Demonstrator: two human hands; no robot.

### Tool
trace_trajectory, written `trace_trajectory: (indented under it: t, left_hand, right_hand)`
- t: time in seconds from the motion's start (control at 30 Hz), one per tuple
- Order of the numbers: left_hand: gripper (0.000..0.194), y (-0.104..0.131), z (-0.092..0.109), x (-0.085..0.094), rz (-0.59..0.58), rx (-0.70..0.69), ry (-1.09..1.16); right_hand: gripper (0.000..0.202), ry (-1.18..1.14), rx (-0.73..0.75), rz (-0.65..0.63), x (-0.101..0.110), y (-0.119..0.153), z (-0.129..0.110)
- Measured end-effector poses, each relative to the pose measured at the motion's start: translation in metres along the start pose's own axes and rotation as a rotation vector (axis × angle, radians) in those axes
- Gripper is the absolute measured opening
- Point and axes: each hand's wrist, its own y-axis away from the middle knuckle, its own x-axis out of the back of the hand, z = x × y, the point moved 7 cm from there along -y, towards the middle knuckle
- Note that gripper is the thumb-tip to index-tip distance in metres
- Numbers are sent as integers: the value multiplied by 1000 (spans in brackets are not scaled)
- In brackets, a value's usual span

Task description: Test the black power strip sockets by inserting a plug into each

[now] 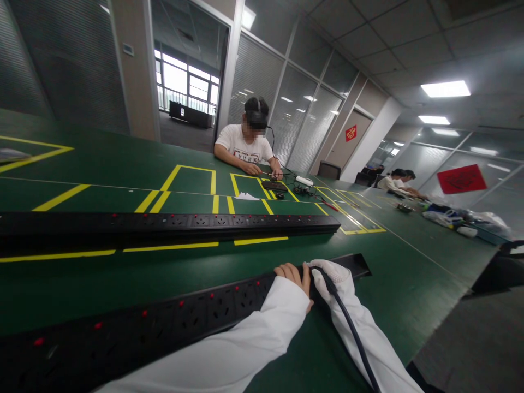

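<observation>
A long black power strip with red switches lies slantwise across the near part of the green table. My left hand, bare, is curled over the strip near its right end, with the fingers on the far edge. Right beside it, my right hand wears a white glove and is closed around the end of a thick black cable. That cable runs down along the right sleeve. Whatever plug is under the glove is hidden.
A second long black power strip lies farther back on the green table, beside yellow tape outlines. Across the table a person handles small parts near a white adapter and dark cables. Bags and other items lie at the right.
</observation>
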Motion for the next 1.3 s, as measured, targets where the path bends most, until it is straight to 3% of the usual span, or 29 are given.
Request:
trace_trajectory:
  t: [0.5, 0.7, 0.8, 1.0, 1.2, 1.3]
  left_hand:
    - [78, 0, 0, 0, -2, -10, -6]
    - [81, 0, 1, -1, -3, -10, -10]
    - [80, 0, 1, -1, -5, -11, -12]
    - [79, 0, 1, -3, -2, -14, -6]
    - [80, 0, 2, -6, -1, -14, 7]
    - [81, 0, 2, -6, -1, -9, 9]
  right_hand:
    - [15, -18, -19, -39, 0, 0, 1]
    - [17, -187, -142, -146, -1, -6, 2]
    - [17, -182, -146, -119, 0, -6, 2]
    - [25, 61, -29, 1, -2, 2, 6]
    - [20, 33, -29, -33, -2, 2, 4]
    - [21, -79, -103, -43, 1, -1, 2]
